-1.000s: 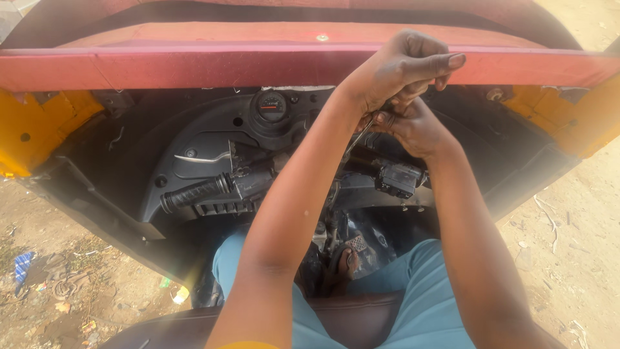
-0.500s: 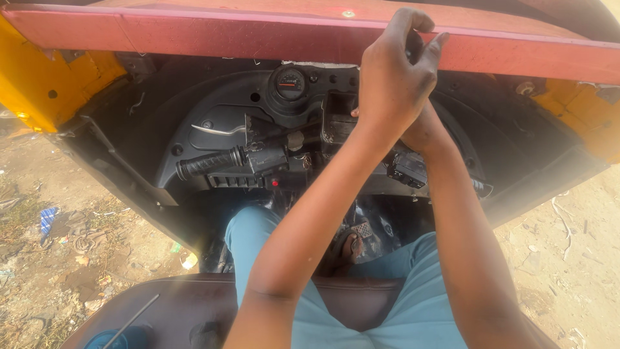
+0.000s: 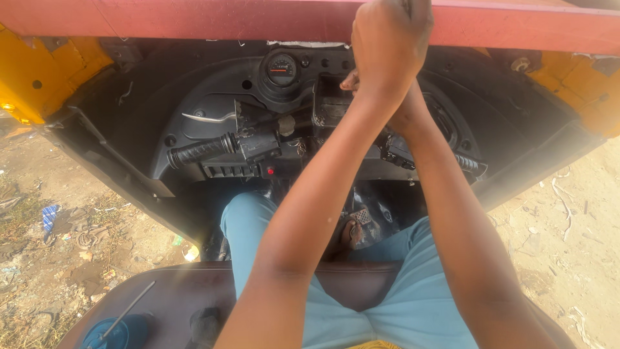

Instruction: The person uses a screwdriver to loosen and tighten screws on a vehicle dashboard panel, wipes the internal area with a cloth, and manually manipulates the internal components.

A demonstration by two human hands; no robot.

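Left hand (image 3: 391, 45) shifted up | fist on red bar (image 3: 194, 18) | right hand (image 3: 403, 110) beneath

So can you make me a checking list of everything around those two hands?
Surface: brown seat, person in light blue trousers sits on it.
Job's things: red bar; black dashboard with round gauge; handlebar grip.
Clutter: blue tub with metal rod on the seat.
Hands: left hand fisted at the red bar; right hand mostly hidden behind it.
Cables: nothing seen.
Surroundings: yellow body panels, littered dirt ground.
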